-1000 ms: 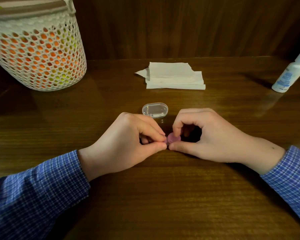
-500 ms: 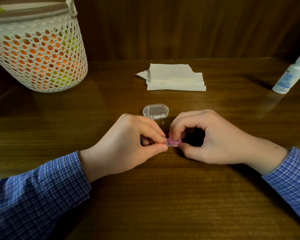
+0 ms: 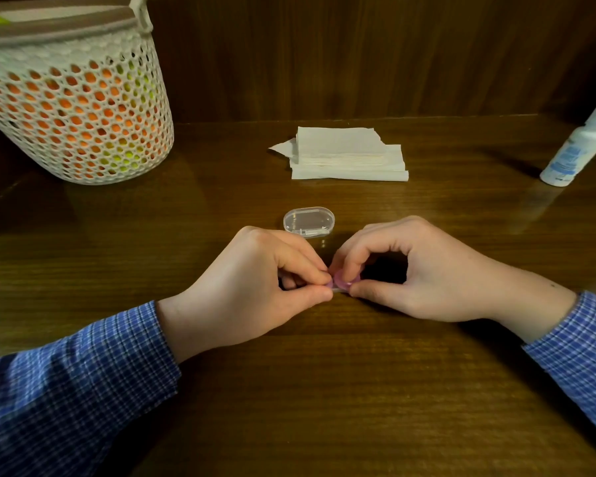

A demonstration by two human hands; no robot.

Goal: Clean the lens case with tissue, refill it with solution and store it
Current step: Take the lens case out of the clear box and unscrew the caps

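Dark wooden tabletop (image 3: 324, 390) ahead: I see my left hand (image 3: 255, 287) pinching the small pink plastic lens case (image 3: 345, 281) steady while my right hand (image 3: 427, 277) grips its round cap, probably to unscrew it; folded white tissues (image 3: 348, 154) wait beyond.

You are working in dim, warm light. The glossy worktop (image 3: 324, 390) throws soft glare near its far right corner, beside the bottle (image 3: 575, 149). Dark shadow pools under your right hand (image 3: 427, 270). Wide-angle bending tilts the basket (image 3: 76, 108) at the far left corner.
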